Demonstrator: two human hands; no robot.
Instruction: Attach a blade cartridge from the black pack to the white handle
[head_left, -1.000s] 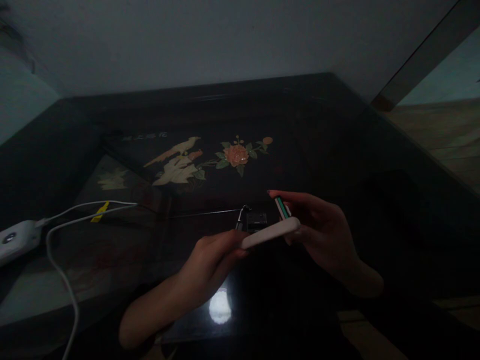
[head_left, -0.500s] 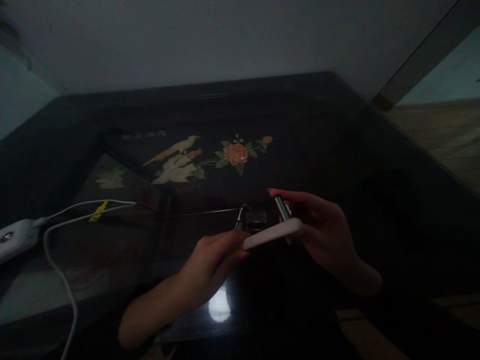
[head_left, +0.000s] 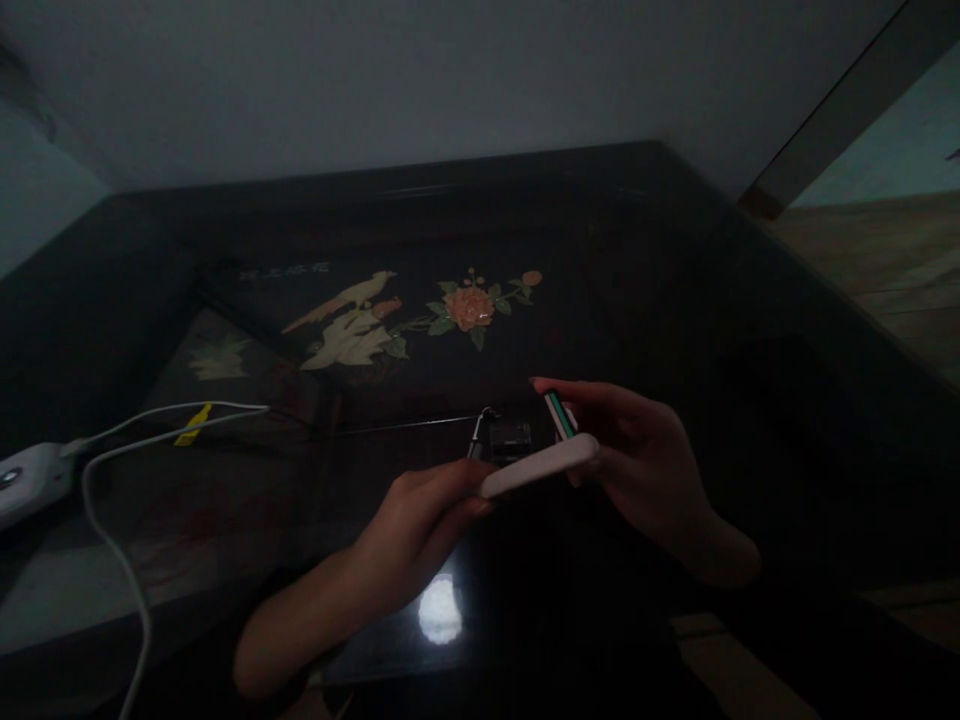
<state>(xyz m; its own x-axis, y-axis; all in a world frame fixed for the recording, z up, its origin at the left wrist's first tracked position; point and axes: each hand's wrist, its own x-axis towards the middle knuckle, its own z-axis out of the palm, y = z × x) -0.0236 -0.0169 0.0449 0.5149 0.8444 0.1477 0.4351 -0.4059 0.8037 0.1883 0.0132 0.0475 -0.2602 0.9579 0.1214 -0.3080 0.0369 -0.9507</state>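
Holds a pale, round-ended slab (head_left: 538, 468), seen edge-on, above the dark glossy counter (head_left: 637, 290), its left end clamped in the closed grip of the left hand (head_left: 424, 510). With the grip of the right hand (head_left: 652, 450), pinches a small green-striped flat piece (head_left: 559, 415), tilted, near the slab's right end. Cannot tell contact from mere overlap between slab and right thumb. Just beyond the slab, has a small clear box (head_left: 511, 438) beside a slim metallic object (head_left: 475, 438), both too dim to identify further. Farther back, faces a bird-and-peony decoration (head_left: 469, 308). At far left, has a white box-shaped device (head_left: 34, 480) with a white cable (head_left: 103, 535) and yellow tag (head_left: 194, 425).
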